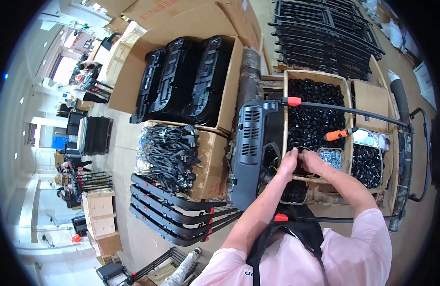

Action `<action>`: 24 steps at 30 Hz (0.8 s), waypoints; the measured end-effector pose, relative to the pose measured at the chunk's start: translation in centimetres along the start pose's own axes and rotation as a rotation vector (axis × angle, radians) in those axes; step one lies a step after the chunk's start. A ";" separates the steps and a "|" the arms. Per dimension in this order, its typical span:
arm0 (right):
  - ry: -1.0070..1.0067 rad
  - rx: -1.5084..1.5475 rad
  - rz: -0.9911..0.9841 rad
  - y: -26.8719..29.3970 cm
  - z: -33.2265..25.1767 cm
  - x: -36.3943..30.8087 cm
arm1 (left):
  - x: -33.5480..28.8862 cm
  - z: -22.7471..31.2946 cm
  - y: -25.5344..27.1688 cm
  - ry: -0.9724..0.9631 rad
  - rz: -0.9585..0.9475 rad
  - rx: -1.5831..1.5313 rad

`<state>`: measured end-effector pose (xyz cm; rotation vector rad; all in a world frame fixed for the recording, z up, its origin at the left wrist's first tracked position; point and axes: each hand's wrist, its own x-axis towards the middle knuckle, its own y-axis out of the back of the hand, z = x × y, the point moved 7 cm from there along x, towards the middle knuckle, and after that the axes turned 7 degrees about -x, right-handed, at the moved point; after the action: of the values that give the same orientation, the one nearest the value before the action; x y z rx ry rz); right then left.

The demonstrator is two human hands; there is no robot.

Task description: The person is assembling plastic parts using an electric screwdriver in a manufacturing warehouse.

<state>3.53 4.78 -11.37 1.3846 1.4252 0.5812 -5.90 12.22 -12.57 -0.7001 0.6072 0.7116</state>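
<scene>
My left hand (pixel 289 163) and my right hand (pixel 312 162) meet over the near edge of a wooden bin (pixel 285 114) of black plastic parts (pixel 317 102). Both have their fingers drawn together in a pinch. A thin dark line, perhaps a wire, shows at the fingertips, but what they hold is too small to name. Right of the right hand is a small tray of silvery screws (pixel 330 158). An orange power screwdriver (pixel 337 135) lies across the black parts. To the left stands a black vented plastic housing (pixel 250 143), with black tube rails (pixel 358 111) running right from it.
Further left, a carton (pixel 236 76) holds large black moulded covers (pixel 175 78). Bundled black cables (pixel 170 152) top another carton (pixel 208 164), beside curved black frames (pixel 177 214). Stacked black tube frames (pixel 325 33) lie beyond the bins. Other people (pixel 84 93) are at the far left.
</scene>
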 end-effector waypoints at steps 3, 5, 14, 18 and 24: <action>-0.081 0.258 0.158 4.2 -1.1 0.6 | 2.9 -0.4 3.0 -0.050 0.111 0.006; -0.078 0.331 0.335 4.3 -0.5 -0.4 | 3.3 -1.7 1.8 0.100 0.082 -0.036; -0.582 0.700 0.486 5.0 6.2 -6.1 | 3.7 -3.1 0.2 0.263 -0.048 -0.402; -0.866 1.280 0.714 2.2 13.6 -8.3 | 1.7 -2.5 -1.7 0.266 -0.169 -0.337; -1.020 1.036 0.946 1.2 17.4 -5.9 | -1.0 -1.1 -2.9 0.199 -0.294 -0.304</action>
<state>18.34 -5.71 -14.74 2.6339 0.0684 -0.4369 -4.67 9.40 -11.50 -1.1274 0.5658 0.4659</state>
